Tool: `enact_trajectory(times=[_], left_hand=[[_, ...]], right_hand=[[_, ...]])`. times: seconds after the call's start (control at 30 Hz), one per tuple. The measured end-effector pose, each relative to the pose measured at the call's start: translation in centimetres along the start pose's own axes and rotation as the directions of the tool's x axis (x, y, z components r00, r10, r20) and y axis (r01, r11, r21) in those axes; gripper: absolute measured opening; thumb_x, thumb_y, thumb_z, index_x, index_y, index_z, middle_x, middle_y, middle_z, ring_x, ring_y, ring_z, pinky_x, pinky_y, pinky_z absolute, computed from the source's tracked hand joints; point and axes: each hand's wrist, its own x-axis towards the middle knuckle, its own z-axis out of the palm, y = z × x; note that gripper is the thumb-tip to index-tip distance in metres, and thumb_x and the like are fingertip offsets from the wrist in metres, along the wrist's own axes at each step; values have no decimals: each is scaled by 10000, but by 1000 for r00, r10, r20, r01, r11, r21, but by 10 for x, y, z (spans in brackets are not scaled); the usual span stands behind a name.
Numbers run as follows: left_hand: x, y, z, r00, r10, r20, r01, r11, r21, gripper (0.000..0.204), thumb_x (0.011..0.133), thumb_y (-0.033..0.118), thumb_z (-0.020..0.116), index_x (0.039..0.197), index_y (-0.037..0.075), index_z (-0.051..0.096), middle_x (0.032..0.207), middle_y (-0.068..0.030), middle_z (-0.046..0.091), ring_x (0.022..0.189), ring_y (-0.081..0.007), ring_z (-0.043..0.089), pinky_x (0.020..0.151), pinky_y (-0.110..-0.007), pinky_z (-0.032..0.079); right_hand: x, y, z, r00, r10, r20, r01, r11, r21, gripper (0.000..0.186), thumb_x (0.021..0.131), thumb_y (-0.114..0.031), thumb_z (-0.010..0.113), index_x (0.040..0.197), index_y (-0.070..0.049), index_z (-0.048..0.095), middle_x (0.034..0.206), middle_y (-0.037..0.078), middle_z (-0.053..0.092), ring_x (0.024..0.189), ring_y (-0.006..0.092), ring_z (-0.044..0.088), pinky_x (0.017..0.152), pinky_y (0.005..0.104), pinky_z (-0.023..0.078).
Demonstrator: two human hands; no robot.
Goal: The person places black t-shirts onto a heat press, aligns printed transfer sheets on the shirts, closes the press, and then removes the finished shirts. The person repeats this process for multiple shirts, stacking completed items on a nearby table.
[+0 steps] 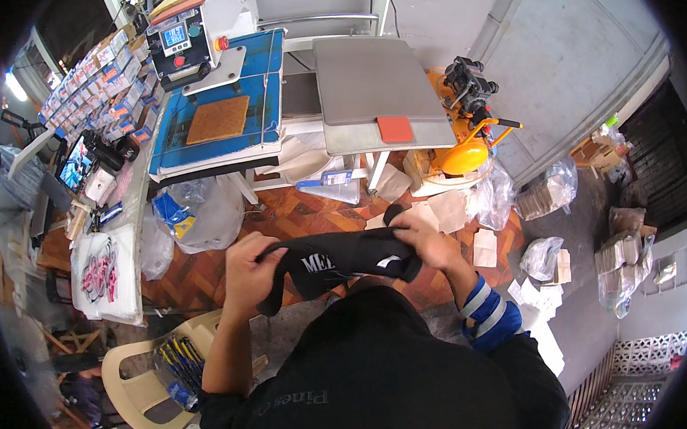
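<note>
The black cloth is just below the mid, w/ white letters on it, held up btw two hands. The L hand, at 8 o'clk, has its fingers closed on one end. The R hand, near 4 o'clk, grips the other end w/ its fingers. Up at 11 o'clk, a brown pad sits on a flat blue plate. At 12 o'clk is a big grey plate w/ a small red pad. A yellow machine is at 2 o'clk. A cream chair, btw 7 & 8 o'clk, holds a plastic pack.
</note>
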Motion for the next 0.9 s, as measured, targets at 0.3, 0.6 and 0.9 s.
enact_trajectory(times=[0.3,0.6,0.9], left_hand=[[13,-5,36,997,39,67,-34,996,-81,186,741,-66,749,923,-27,748,818,-136,729,723,-241,713,685,-320,544],[89,-7,31,994,101,-44,-103,994,-34,227,758,-109,717,964,-14,737,873,-119,738,794,-209,701,753,-299,535],[158,-53,33,984,-151,97,165,974,-153,251,740,-135,686,958,-25,745,911,-77,753,825,-130,683,748,-259,523]], right_hand=[[-40,94,13,962,125,-243,-258,708,-658,262,731,-105,730,966,-25,646,925,205,674,932,446,661,856,510,516],[5,116,-67,770,256,-584,7,912,409,270,782,-32,697,1029,-30,589,946,199,662,829,444,650,701,457,525],[38,77,-180,823,-82,-563,-73,966,-247,269,789,99,653,1036,-3,667,938,172,706,916,294,709,809,345,550]])
